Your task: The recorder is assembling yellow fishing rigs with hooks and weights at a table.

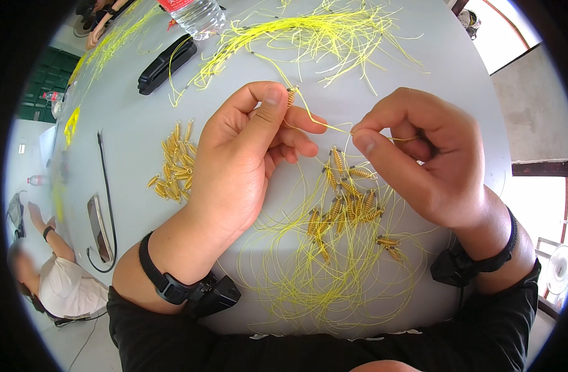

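Note:
My left hand pinches a small gold coil spring between thumb and forefinger, its other fingers loosely curled. A thin yellow-green line runs from the spring across to my right hand. There the thumb and forefinger are closed on the line, and a loose end trails under the curled fingers. Below and between the hands lies a heap of gold springs with dark sleeves and tangled yellow lines attached. Left of my left wrist is a pile of bare gold springs.
Across the grey table lies a big bundle of yellow lines. Nearby are a black case and a water bottle. A phone and a black cable lie at left. Another person sits beyond them.

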`<state>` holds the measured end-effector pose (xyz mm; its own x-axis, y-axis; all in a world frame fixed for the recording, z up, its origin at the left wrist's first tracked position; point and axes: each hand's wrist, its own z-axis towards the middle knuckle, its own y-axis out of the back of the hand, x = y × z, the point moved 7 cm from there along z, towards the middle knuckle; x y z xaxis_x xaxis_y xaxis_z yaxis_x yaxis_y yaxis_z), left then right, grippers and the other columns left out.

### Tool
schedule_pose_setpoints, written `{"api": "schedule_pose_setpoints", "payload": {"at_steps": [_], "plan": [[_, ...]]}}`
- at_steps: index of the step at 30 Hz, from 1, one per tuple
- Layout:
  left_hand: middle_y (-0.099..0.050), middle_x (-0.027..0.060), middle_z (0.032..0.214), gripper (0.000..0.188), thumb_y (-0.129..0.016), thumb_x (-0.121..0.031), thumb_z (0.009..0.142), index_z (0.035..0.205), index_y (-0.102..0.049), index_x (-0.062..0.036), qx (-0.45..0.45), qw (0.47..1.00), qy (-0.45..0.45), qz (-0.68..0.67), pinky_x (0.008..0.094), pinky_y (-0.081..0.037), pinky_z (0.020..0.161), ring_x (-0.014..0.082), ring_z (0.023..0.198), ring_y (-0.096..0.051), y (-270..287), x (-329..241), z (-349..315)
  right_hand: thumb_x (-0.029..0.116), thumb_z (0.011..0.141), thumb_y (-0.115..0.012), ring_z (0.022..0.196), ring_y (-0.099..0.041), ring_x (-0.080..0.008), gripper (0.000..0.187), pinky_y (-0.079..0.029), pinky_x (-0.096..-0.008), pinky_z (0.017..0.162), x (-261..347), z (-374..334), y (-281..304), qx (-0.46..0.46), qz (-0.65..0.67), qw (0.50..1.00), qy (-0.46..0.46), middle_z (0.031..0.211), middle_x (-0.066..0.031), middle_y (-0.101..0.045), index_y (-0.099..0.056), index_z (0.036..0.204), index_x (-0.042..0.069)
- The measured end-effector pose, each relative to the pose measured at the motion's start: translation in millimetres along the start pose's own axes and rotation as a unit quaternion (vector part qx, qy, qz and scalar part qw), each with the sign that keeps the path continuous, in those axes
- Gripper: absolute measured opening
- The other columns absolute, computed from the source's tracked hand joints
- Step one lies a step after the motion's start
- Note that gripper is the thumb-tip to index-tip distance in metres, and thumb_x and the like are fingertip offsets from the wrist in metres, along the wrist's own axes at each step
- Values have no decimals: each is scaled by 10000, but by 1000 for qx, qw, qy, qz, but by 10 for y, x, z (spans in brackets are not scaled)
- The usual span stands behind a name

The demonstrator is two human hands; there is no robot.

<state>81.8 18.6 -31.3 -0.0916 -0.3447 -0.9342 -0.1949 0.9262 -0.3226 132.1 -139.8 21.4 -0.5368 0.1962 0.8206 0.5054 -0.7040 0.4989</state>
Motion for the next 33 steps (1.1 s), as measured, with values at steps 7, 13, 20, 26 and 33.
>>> {"api": "schedule_pose_setpoints", "payload": {"at_steps": [7,13,20,26,33], "plan": [[-687,99,915,267,-502,-331,994,1119,-533,-98,23,998,-19,50,233,-428,662,110,715,-597,-50,1,-6,-3,848,-635,533,-249,-8,32,-203,-209,492,-14,8,10,-11,-15,1000,2,594,99,-312,-638,866,23],[-691,99,925,246,-521,-316,986,1097,-527,-97,60,996,-30,62,227,-443,687,116,732,-624,-88,0,-10,9,862,-637,544,-241,-2,21,-191,-207,493,-63,8,4,-19,-8,1000,-23,600,108,-293,-640,873,27],[-696,108,928,206,-529,-263,985,1090,-497,-89,92,992,-32,80,235,-468,709,122,760,-644,-133,0,-28,17,868,-638,546,-236,-1,22,-188,-206,494,-98,7,-7,-15,5,999,-37,602,112,-287,-646,887,24],[-708,109,912,190,-516,-245,991,1085,-496,-81,106,989,-18,104,240,-476,713,133,769,-651,-180,-2,-55,29,871,-644,547,-233,-1,43,-182,-209,493,-121,8,-38,4,6,998,-59,602,110,-292,-660,911,35],[-700,125,943,227,-490,-235,999,1123,-531,-50,111,986,-16,123,261,-490,731,154,789,-661,-195,-10,-62,35,876,-643,548,-234,-1,40,-180,-207,492,-111,15,-29,-2,0,999,-44,603,109,-295,-656,914,31]]}}
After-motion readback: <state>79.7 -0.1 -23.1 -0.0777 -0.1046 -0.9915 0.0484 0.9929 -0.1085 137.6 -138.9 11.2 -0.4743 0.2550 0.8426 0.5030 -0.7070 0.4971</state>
